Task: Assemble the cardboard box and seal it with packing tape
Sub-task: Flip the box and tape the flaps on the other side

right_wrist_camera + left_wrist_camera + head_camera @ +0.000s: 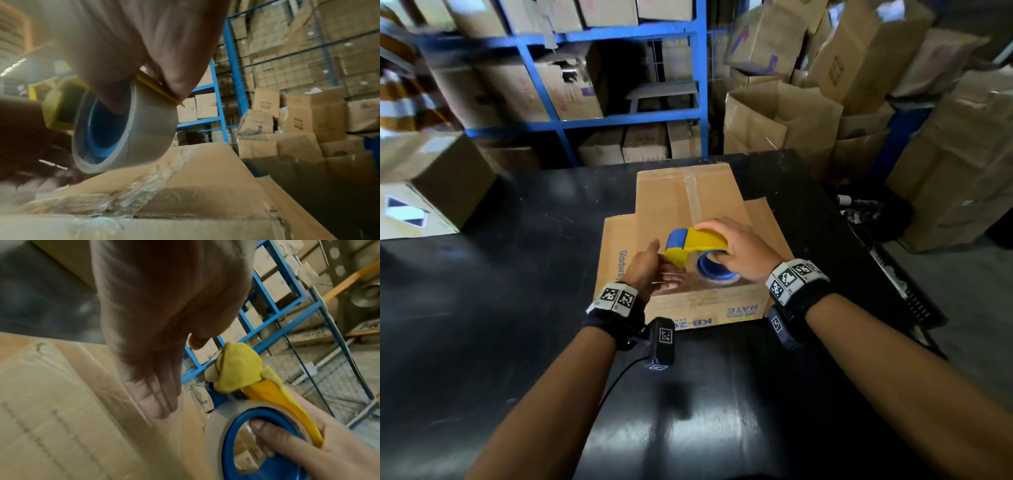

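Head view: right hand (pixel 743 251) fingers wrapped round tape dispenser (pixel 697 245) over taped box (pixel 688 219) near edge, left hand (pixel 650 265) flat, fingers straight.

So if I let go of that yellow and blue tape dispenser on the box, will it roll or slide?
The yellow and blue plastic tape dispenser probably won't roll far: its yellow hood juts off the round clear roll. It looks light, carried in the right hand alone. The taped brown cardboard box seam looks glossy, so it may slide.

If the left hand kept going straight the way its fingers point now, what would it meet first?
Most likely the tape dispenser. The left hand lies open over the box, fingers aimed at the dispenser's yellow front, which the right hand holds. Depth is unclear; the fingertips may already touch it.
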